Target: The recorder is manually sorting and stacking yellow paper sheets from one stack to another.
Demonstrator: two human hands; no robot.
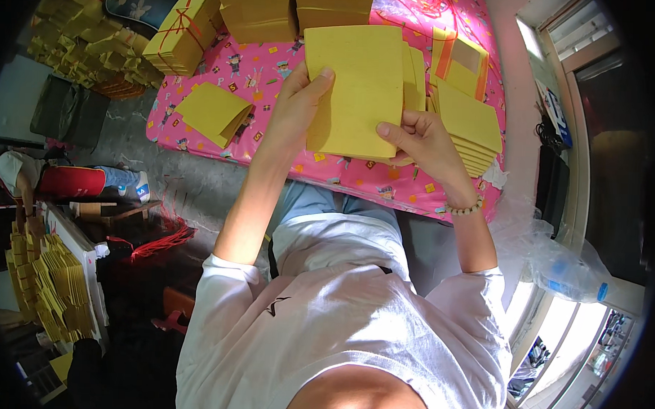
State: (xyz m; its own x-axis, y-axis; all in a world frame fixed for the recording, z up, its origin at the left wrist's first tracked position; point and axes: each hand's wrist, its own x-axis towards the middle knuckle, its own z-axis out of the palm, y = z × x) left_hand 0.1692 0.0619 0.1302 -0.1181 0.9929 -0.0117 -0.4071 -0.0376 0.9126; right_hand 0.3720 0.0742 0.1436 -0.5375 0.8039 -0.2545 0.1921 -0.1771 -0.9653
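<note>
Above the near edge of the pink patterned tabletop (pixel 329 170) I hold up a yellow paper packet (pixel 357 83), its flat front tilted toward me. My left hand (pixel 304 95) grips its left edge, thumb on the front face. At the lower right corner my right hand (pixel 425 139) is closed on it, thumb in front; a bead bracelet circles that wrist. More yellow paper shows just behind its right edge; I cannot tell whether it is held too. A folded yellow paper piece (pixel 214 114) lies to the left. Right of my right hand stands a stack of yellow packets (pixel 469 121).
A bundle (pixel 182 30) tied with red string and large yellow stacks (pixel 258 18) stand along the far side. Red string (pixel 428 2) lies far right. At left another person (pixel 33 176) is beside a table with yellow packets (pixel 58 281). A window (pixel 564 342) is at right.
</note>
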